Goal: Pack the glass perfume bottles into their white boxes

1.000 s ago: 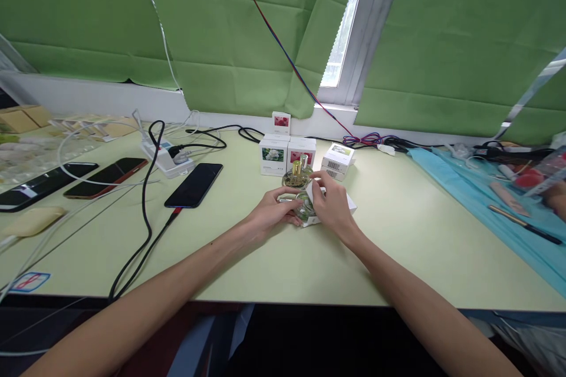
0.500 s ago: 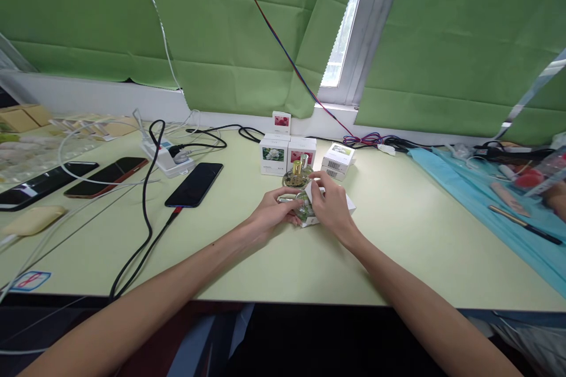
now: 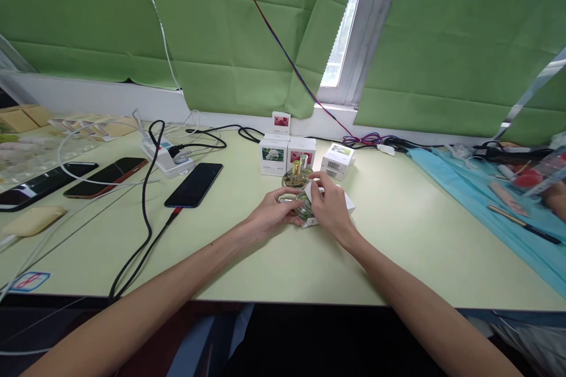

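Observation:
My left hand (image 3: 277, 210) is closed round a clear glass perfume bottle (image 3: 303, 210) lying on its side. The bottle's base end meets the mouth of a small white box (image 3: 350, 204), and I cannot tell how far inside it is. My right hand (image 3: 328, 205) grips that box, its thumb and fingers at the flap near the opening, and covers much of it. Just behind my hands stand perfume bottles (image 3: 296, 174), one with a gold cap and one with a silver-looking cap.
White flower-print boxes (image 3: 273, 158) stand at the back, with two more boxes (image 3: 338, 160) stacked to their right. On the left lie a black phone (image 3: 194, 185), a power strip (image 3: 165, 159) and cables. A blue sheet (image 3: 469, 200) bearing a pen (image 3: 524, 224) covers the right side.

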The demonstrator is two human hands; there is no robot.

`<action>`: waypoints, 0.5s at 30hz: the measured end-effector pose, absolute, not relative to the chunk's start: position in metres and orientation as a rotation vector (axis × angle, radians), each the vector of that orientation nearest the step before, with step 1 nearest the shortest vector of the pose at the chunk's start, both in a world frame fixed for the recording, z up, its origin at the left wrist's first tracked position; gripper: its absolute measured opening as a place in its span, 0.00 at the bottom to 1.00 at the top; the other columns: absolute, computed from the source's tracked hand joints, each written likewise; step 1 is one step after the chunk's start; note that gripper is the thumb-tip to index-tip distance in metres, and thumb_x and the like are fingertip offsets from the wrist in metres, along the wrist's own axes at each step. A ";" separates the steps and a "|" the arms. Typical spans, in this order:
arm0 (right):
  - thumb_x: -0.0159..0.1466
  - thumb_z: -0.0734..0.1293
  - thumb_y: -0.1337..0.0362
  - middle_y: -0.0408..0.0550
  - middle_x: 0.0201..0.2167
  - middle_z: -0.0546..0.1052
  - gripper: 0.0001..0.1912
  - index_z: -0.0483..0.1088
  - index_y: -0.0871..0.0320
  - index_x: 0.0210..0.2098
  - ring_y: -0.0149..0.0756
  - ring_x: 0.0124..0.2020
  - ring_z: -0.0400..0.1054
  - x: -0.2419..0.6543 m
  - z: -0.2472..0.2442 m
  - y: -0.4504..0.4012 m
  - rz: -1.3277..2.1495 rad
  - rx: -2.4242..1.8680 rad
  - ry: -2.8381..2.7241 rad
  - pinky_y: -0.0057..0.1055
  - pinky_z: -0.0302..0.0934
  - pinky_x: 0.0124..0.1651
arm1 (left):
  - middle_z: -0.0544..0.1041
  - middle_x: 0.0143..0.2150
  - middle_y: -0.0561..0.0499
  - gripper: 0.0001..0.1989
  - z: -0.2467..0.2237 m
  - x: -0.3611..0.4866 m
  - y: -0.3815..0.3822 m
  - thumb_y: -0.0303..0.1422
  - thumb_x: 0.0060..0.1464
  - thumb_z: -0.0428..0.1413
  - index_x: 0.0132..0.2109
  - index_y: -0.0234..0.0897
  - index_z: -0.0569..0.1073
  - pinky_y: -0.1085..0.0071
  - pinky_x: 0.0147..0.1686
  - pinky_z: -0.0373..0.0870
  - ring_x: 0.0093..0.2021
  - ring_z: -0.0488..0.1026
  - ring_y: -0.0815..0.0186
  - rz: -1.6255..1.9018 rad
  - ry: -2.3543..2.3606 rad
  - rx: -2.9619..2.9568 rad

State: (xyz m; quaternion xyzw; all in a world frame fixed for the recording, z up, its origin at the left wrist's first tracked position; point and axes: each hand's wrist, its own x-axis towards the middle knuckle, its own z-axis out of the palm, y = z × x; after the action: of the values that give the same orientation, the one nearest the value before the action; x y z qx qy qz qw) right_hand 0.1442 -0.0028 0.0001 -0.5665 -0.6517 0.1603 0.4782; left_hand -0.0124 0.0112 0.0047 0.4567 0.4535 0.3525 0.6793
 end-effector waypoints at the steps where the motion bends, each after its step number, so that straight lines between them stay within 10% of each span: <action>1: 0.69 0.56 0.61 0.50 0.35 0.79 0.14 0.71 0.56 0.47 0.39 0.29 0.71 0.144 0.000 -0.003 0.390 -1.386 -1.592 0.35 0.62 0.38 | 0.80 0.28 0.48 0.16 0.005 -0.013 0.011 0.28 0.56 0.66 0.51 0.33 0.74 0.70 0.36 0.77 0.25 0.79 0.66 0.787 1.017 1.028; 15: 0.70 0.55 0.61 0.50 0.35 0.79 0.15 0.71 0.56 0.48 0.39 0.29 0.70 0.143 0.000 -0.004 0.387 -1.389 -1.605 0.34 0.61 0.37 | 0.79 0.26 0.50 0.14 0.009 -0.010 0.006 0.28 0.55 0.67 0.47 0.35 0.72 0.70 0.33 0.78 0.23 0.79 0.66 0.801 1.044 1.013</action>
State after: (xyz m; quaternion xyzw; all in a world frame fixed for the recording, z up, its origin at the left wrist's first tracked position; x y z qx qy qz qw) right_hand 0.1427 -0.0041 -0.0003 -0.5674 -0.6555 0.1580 0.4726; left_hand -0.0102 0.0064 0.0085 0.4502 0.4642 0.3559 0.6747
